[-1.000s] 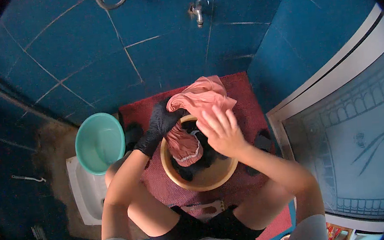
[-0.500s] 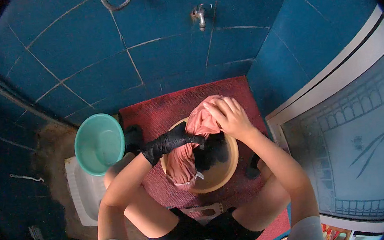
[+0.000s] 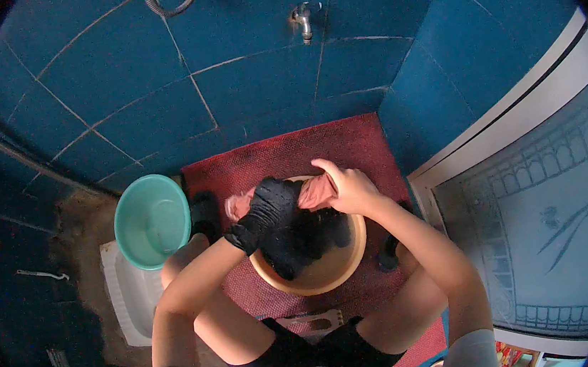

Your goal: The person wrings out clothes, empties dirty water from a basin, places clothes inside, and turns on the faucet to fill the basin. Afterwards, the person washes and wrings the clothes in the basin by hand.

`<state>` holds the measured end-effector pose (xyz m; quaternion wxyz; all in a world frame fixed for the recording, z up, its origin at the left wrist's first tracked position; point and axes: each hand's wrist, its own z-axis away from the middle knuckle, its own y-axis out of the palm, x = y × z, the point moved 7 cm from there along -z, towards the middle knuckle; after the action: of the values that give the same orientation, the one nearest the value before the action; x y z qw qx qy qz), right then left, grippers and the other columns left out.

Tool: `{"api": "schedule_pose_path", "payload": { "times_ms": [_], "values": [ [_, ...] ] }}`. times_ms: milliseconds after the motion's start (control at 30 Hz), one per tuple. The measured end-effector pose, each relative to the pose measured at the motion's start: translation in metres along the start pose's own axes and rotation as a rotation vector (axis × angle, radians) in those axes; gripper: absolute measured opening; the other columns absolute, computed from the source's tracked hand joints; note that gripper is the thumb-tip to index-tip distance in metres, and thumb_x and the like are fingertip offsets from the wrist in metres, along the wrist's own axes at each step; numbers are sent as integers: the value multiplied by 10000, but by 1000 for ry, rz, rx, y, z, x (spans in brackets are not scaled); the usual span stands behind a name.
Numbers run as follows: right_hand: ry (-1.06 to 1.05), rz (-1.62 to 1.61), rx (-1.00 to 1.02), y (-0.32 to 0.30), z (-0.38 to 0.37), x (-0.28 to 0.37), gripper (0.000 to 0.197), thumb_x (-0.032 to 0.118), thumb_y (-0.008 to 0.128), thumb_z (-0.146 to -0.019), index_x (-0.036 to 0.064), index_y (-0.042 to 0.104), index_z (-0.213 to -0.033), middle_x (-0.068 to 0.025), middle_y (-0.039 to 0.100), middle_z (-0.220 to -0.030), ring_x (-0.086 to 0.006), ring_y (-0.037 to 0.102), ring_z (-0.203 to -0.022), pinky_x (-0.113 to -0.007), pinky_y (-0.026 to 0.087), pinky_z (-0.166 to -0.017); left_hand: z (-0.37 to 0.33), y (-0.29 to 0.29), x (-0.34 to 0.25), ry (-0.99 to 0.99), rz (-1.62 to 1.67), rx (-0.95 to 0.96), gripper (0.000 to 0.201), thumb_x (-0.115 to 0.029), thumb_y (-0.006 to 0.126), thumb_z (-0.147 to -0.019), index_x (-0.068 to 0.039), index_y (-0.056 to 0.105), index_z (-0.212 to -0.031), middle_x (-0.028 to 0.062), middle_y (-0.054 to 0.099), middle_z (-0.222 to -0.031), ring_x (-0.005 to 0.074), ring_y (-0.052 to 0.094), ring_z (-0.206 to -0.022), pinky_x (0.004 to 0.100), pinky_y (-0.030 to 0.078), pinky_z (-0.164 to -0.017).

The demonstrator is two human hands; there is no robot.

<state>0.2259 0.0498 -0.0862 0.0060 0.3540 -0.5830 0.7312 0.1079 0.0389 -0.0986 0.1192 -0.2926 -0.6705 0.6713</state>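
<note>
My left hand (image 3: 271, 204), in a black glove, is closed around the middle of a pink garment (image 3: 316, 192) over the far rim of a yellow basin (image 3: 362, 248). A short end of the garment sticks out past the glove on its left. My bare right hand (image 3: 353, 190) grips the other end, its thumb raised and its fingers wrapped round the bunched fabric. Between the two hands the cloth is drawn into a short, tight roll. Dark cloth (image 3: 300, 244) lies below them in the basin, in murky water.
The basin stands on a red mat (image 3: 249, 163) between my legs. To the left are a green basin (image 3: 153, 223) and a white squat toilet (image 3: 126, 301). A tap (image 3: 304, 21) and a hose (image 3: 175, 9) are on the blue tiled wall. A glass door (image 3: 547, 207) stands at right.
The pink garment, hanging loosely into the basin before, is now bunched across its far side. My left hand has moved up and wrapped round it; my right hand has lowered slightly.
</note>
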Motion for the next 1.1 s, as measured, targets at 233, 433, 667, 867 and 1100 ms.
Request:
{"api": "schedule_pose_path", "payload": {
  "times_ms": [233, 433, 667, 867, 1100],
  "values": [
    [111, -807, 137, 28, -20, -18, 256, -25, 505, -537, 17, 557, -784, -21, 565, -687, -88, 484, -527, -217, 362, -455, -18, -29, 0, 262, -153, -309, 241, -246, 550, -595, -105, 557, -790, 75, 538, -624, 235, 546, -585, 347, 395, -560],
    [399, -1298, 434, 59, -13, -21, 194, 9, 446, -499, 40, 572, -645, -8, 516, -555, -85, 447, -394, -178, 292, -346, -22, -50, -8, 300, -111, -364, 275, -238, 533, -607, -138, 555, -862, 46, 520, -613, 216, 544, -581, 341, 398, -564],
    [383, -1747, 835, 64, 9, 29, 214, 34, 445, -523, -8, 568, -693, -26, 554, -611, -75, 500, -450, -176, 357, -371, -13, -57, -10, 336, -157, -348, 358, -247, 524, -615, -180, 539, -967, 25, 497, -617, 198, 537, -578, 334, 408, -511],
    [219, -1569, 729, 84, 12, -11, 634, 0, 433, -473, 0, 442, -1107, -93, 554, -962, -137, 554, -842, -193, 450, -659, 4, -41, -24, 528, -135, -291, 516, -202, 496, -652, -262, 443, -1162, 61, 491, -767, 215, 520, -541, 325, 437, -503],
    [439, -1460, 588, 45, 36, -35, 448, 324, 488, -774, 45, 446, -1121, -59, 525, -1052, -165, 517, -933, -277, 416, -801, 3, -40, -35, 480, -97, -167, 683, -280, 589, -563, -272, 380, -1213, 89, 506, -780, 244, 522, -520, 350, 434, -468]
  ]
}}
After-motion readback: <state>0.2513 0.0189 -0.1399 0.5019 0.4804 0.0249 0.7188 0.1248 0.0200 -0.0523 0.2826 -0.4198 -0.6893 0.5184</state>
